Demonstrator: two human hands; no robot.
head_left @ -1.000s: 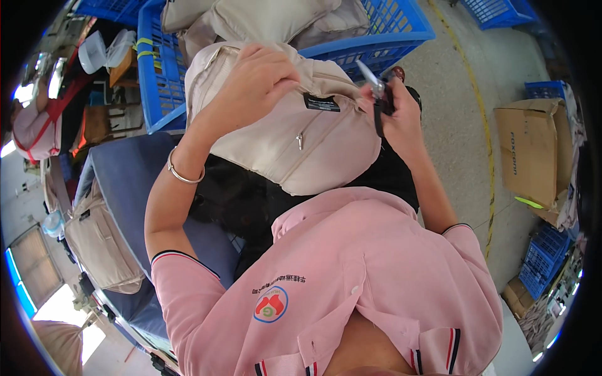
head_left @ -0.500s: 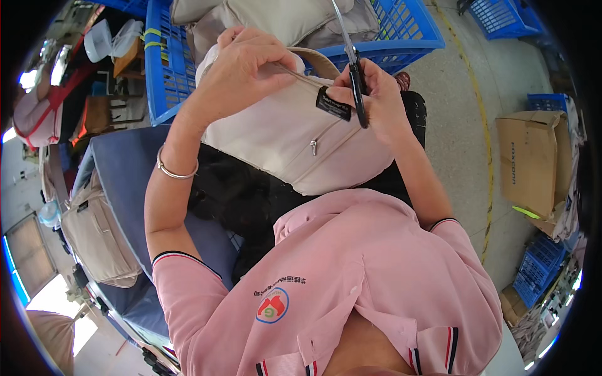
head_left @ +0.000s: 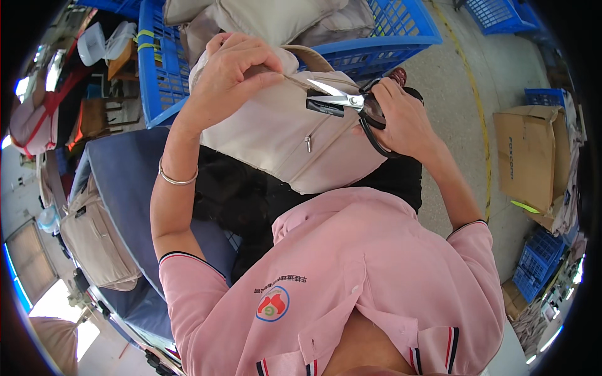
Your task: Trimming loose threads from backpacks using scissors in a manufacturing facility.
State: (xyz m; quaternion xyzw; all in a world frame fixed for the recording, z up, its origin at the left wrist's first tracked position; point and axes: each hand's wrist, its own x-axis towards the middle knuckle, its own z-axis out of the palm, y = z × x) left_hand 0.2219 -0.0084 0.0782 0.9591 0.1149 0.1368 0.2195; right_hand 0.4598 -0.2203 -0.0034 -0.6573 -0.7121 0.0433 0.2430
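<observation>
The left hand (head_left: 229,78) pinches a thin strap or thread at the top of the beige bag (head_left: 295,141), which lies on the lap between both hands. The right hand (head_left: 401,119) is closed around the black handles of the scissors (head_left: 345,100), blades open at the pinched part. The bag looks soft and light, so holding it near the seam seems best. Behind the hands stands a blue crate (head_left: 382,50).

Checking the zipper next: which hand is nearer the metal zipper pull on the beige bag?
Right. The right hand, holding scissors, sits just right of the zipper pull; the left hand pinches the beige bag farther up-left.
</observation>
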